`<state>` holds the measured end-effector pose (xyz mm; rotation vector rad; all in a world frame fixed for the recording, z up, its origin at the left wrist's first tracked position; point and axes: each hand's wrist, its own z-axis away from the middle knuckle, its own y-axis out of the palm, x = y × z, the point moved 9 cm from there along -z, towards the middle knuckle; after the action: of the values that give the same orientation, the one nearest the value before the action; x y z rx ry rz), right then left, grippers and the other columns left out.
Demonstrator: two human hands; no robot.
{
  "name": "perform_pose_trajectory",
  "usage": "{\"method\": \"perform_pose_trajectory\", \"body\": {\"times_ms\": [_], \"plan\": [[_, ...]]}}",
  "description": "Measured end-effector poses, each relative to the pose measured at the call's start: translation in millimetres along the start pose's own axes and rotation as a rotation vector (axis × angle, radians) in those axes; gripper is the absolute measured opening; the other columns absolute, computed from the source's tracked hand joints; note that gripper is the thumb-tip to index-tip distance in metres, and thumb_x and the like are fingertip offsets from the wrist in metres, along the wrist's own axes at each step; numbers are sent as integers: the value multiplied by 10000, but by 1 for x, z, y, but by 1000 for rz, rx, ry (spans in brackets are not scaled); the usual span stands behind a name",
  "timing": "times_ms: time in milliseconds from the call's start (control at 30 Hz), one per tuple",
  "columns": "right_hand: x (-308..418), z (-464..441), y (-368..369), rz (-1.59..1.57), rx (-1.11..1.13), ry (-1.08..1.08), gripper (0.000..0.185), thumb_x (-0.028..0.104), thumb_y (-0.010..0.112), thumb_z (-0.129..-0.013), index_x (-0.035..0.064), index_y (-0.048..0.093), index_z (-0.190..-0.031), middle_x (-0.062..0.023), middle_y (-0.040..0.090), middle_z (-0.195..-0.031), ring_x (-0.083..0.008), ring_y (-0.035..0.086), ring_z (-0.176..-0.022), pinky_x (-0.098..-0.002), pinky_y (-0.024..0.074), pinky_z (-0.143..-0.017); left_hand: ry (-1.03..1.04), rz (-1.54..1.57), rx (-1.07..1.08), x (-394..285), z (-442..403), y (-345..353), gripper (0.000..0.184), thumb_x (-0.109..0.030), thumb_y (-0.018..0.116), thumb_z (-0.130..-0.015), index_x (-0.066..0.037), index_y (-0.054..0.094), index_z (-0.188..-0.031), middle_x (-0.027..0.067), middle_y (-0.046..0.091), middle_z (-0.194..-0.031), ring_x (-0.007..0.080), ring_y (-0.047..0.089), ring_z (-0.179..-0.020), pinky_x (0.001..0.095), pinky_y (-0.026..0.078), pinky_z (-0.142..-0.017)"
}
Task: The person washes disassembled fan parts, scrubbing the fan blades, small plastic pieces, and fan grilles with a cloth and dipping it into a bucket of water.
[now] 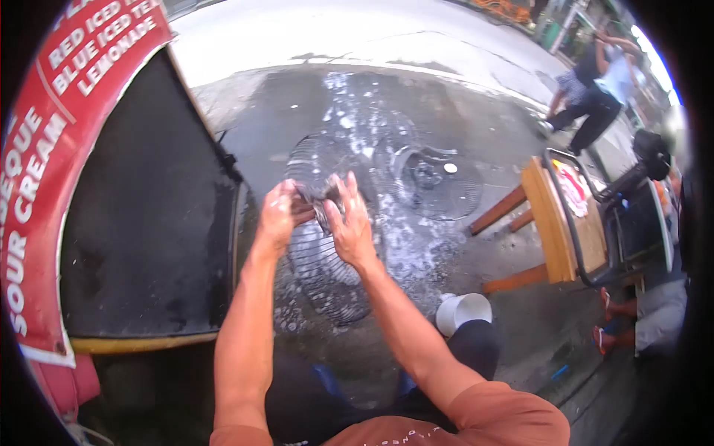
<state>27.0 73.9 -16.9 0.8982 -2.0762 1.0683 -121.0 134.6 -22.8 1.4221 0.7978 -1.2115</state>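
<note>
A dark, wet, crumpled cloth (318,199) hangs between my two hands. My left hand (280,214) grips its left side with curled fingers. On the other side, my right hand (349,227) pinches it, thumb and fingers raised. Below them a round wire fan grille (327,286) lies on the wet, soapy ground, its middle partly hidden by my hands. To its right is a second fan grille (465,197), lying flat with a small white round piece (451,168) on it. A white bucket (468,308) stands near my right knee.
A black panel (149,215) with a red menu banner (97,67) stands close on the left. On the right are a wooden stool (547,223) and a black metal frame (580,267). People are at the upper right (595,97) and lower right (658,312). Suds streak the pavement.
</note>
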Motion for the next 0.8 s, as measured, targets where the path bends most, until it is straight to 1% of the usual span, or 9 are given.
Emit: {"method": "perform_pose_trajectory", "body": {"times_ms": [67,133,200,233,400,533,667,700,800], "plan": [[-77,28,-5,-26,-38,206,585,366,484,-1068,30,404,-1540,-314,260,-1621,-457,370,-1449,-492,317,-1187,-65,-110,-48,-6,3,2,435,-470,454,-1081,-70,564,-950,96,680,-795,185,709,-689,319,586,-596],[-134,59,-13,-128,-66,564,677,437,452,-1066,-87,410,-1492,-352,451,-1488,-448,471,-1382,-437,377,-1153,-59,-217,-80,-4,0,-3,454,-503,457,-1073,-94,520,-888,66,614,-652,160,649,-549,278,504,-449],[-164,75,-16,-149,-40,745,673,463,507,-1038,-83,500,-1432,-359,630,-1252,-447,605,-1234,-453,466,-1037,-115,-297,-115,-3,3,-6,491,-520,454,-1069,-77,511,-866,28,538,-629,142,579,-493,262,442,-402],[-160,71,-24,-35,-153,645,652,456,536,-1023,-79,532,-1396,-363,663,-1145,-475,647,-1136,-476,497,-963,-106,-306,-118,-3,1,-2,498,-527,453,-1067,-78,512,-861,20,521,-621,136,553,-479,260,426,-397],[-153,66,-37,-86,-209,673,558,416,572,-1001,-70,587,-1272,-366,656,-1135,-500,627,-1133,-493,488,-937,-101,-345,-145,-9,5,3,506,-537,452,-1065,-84,516,-849,-1,489,-606,116,487,-448,252,384,-386],[-154,53,-47,-96,-216,662,474,368,582,-987,-57,612,-1194,-334,679,-1085,-474,659,-1063,-483,496,-906,-131,-161,-70,-9,9,18,497,-538,474,-1059,-74,544,-894,-1,505,-621,106,525,-469,229,382,-389],[-163,42,-51,-67,-229,701,476,385,580,-974,-49,631,-1163,-323,689,-1087,-459,667,-1064,-488,499,-907,-85,121,57,-18,14,49,450,-491,523,-1050,-48,576,-1116,49,608,-829,140,633,-685,265,553,-588],[-159,41,-53,-52,-201,772,487,394,574,-974,-49,633,-1166,-324,690,-1089,-460,667,-1066,-492,499,-910,-88,149,65,-19,15,51,423,-431,505,-1067,-28,554,-1189,88,639,-959,178,669,-816,322,603,-724],[-131,40,-63,140,-155,871,562,421,523,-989,-50,593,-1287,-334,668,-1165,-477,634,-1139,-506,477,-982,-75,23,-41,-14,12,45,396,-391,473,-1084,-16,539,-1191,120,659,-1007,206,693,-853,342,619,-747]]}}
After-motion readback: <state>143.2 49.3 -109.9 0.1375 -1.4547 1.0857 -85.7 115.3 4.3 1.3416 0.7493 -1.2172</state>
